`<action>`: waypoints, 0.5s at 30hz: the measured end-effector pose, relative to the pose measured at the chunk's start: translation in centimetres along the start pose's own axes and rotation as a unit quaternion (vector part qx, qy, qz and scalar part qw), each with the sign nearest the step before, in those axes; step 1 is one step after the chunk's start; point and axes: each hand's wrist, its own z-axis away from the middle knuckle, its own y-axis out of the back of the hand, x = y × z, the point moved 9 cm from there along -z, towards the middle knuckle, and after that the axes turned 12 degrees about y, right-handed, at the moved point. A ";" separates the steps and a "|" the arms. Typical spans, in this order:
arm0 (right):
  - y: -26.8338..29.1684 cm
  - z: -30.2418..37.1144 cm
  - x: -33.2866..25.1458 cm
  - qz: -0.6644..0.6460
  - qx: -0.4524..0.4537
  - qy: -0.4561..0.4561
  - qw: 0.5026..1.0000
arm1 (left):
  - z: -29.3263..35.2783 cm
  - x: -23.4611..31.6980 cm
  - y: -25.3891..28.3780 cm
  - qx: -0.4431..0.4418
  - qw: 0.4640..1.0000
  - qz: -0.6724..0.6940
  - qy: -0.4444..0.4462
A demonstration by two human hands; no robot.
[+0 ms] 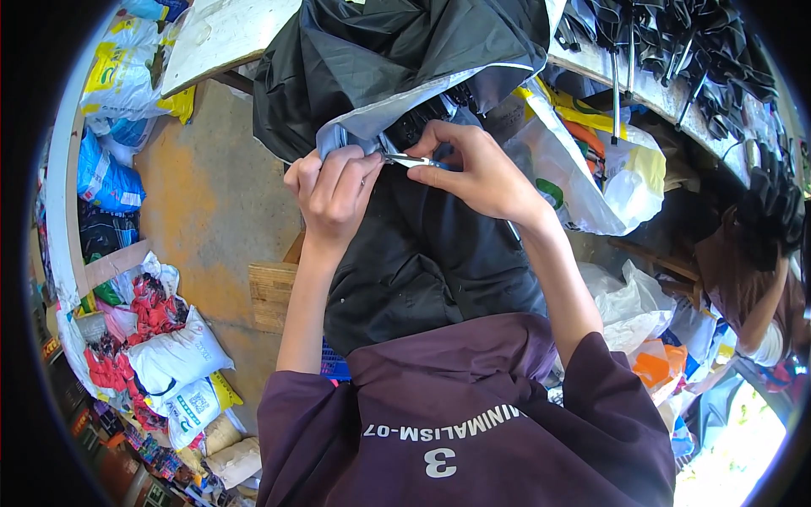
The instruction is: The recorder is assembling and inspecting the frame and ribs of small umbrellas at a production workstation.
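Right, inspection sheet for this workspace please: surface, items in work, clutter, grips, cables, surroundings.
Surface: pale tabletop, partly covered.
Items in work: black fabric with silver-grey underside, draped over the table edge; small metal tool, exact type unclear.
Clutter: dark bundles with metal rods at right; filled sacks at left.
Grips: left grip pinches the fabric's edge; right grip holds the tool.
Cables: nothing seen.
Surroundings: stained floor; another person at far right.
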 end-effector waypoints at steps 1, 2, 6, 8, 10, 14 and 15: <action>0.4 0.2 -0.1 -0.002 0.006 0.000 1.000 | 0.0 0.0 0.0 0.001 1.000 -0.001 0.000; 0.8 0.3 -0.2 -0.004 0.012 0.001 1.000 | 0.0 -0.1 0.0 0.002 1.000 -0.003 -0.001; 0.9 0.9 -0.7 0.002 0.015 -0.005 1.000 | 0.0 -0.1 0.0 0.005 1.000 -0.003 -0.002; 0.8 1.1 -0.7 0.008 0.011 -0.011 1.000 | 0.0 -0.2 0.1 0.006 1.000 -0.003 -0.003; 0.5 0.9 -0.7 0.006 0.017 -0.005 1.000 | -0.1 0.0 0.2 0.004 1.000 -0.003 -0.004; 0.0 0.4 -0.8 0.001 0.032 0.014 0.999 | -0.3 0.2 0.3 -0.002 1.000 -0.006 -0.005; 0.1 0.4 -0.8 0.011 0.029 0.010 0.999 | -0.4 0.2 0.3 0.001 1.000 -0.003 -0.005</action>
